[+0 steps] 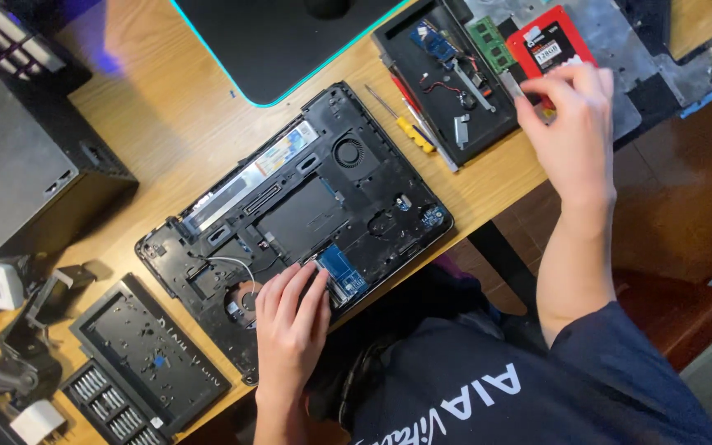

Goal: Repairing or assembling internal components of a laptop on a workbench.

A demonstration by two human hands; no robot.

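The left hand (292,317) lies flat, fingers loosely spread, on the near edge of the opened black plastic laptop base (298,218) on the wooden counter (166,115), beside a small blue circuit board (342,274). The right hand (569,115) pinches at the red rectangular drive (547,43) by the black parts tray (447,78). Best to keep the base pinned steady and lift parts by their edges.

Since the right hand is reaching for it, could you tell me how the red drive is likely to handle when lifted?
The red drive looks flat, thin and rigid, so probably stiff and light. Its smooth casing may be slippery under the right hand. Flat-lying, it should slide rather than roll.
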